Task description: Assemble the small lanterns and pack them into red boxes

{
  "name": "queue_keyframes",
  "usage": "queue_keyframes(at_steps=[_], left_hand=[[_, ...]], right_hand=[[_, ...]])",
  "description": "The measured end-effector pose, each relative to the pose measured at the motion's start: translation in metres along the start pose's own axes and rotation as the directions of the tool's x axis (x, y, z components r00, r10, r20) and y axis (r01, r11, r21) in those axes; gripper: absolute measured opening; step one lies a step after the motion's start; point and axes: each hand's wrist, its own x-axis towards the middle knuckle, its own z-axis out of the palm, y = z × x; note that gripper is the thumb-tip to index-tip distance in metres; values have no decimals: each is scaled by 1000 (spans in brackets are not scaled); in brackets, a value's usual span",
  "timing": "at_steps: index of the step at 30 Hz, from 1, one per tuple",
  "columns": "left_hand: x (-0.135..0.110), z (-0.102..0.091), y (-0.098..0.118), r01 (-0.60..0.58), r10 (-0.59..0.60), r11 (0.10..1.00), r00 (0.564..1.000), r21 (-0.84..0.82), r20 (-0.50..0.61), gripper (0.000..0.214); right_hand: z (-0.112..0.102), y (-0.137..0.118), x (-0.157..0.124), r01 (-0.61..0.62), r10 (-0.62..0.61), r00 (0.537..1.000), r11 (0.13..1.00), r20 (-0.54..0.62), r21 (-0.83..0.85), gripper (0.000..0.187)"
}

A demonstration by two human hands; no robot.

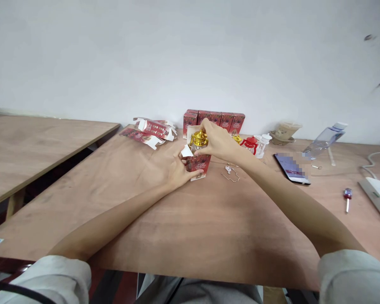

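In the head view, the left hand [179,172] is curling around a red printed cardboard box [196,164] with white open flaps, its thumb lying across the box's front and its fingers closing on the left side. The right hand [217,139] is pinching a small lantern with a gold top and a clear body [199,139], its thumb and fingers nearly together around it. This lantern is sitting at the box's open mouth, its lower end hiding from sight. The box is standing tilted above a light-brown wooden table [164,236].

Behind the hands, a row of closed red printed boxes [221,120] is standing near the wall, and opened red-and-white cartons [150,131] are lying to the left. Just beyond the right forearm, a red plastic lantern [250,143] and a white plastic lantern [264,145] are standing side by side. A thin bent wire [232,179] is lying near the box. Farther right, a black-edged phone [288,168] and a small red-handled screwdriver [347,198] are resting.
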Motion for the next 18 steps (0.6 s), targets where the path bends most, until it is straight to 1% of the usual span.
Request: queue_keyframes(at_steps=[1, 3, 5, 9, 12, 14, 15, 16, 17, 18], left_hand=[[0, 0, -1, -24, 24, 1000, 1000, 20, -9, 108], [0, 0, -2, -83, 85, 994, 996, 66, -30, 108], [1, -1, -3, -109, 113, 989, 993, 99, -31, 108], [0, -1, -2, -125, 128, 986, 992, 113, -23, 114], [-2, -1, 4, -134, 137, 985, 990, 105, -21, 117], [-3, -2, 8, -147, 148, 984, 989, 103, -9, 113], [-3, -3, 10, -158, 159, 981, 987, 110, 2, 110], [-3, -4, 11, -176, 176, 976, 984, 125, 15, 106], [-3, -5, 11, -199, 197, 969, 980, 150, 27, 103], [-3, -6, 11, -226, 223, 958, 974, 179, 36, 99]], right_hand=[[1, 1, 2, 1, -1, 999, 1000, 38, -19, 54], [2, 4, 4, 20, -17, 994, 1000, 111, -22, 44], [3, 7, 4, 34, -35, 989, 999, 146, 10, 34], [2, 10, 0, 34, -40, 990, 998, 137, 43, 30], [1, 9, -3, 88, -93, 982, 995, 166, 40, 23], [2, 10, -6, 129, -139, 976, 989, 166, 69, 22], [3, 11, -7, 139, -152, 978, 985, 140, 99, 23], [4, 13, -8, 140, -153, 984, 980, 87, 141, 24], [6, 15, -10, 130, -133, 991, 972, 1, 195, 25], [8, 18, -12, 110, -84, 990, 959, -109, 261, 26]])
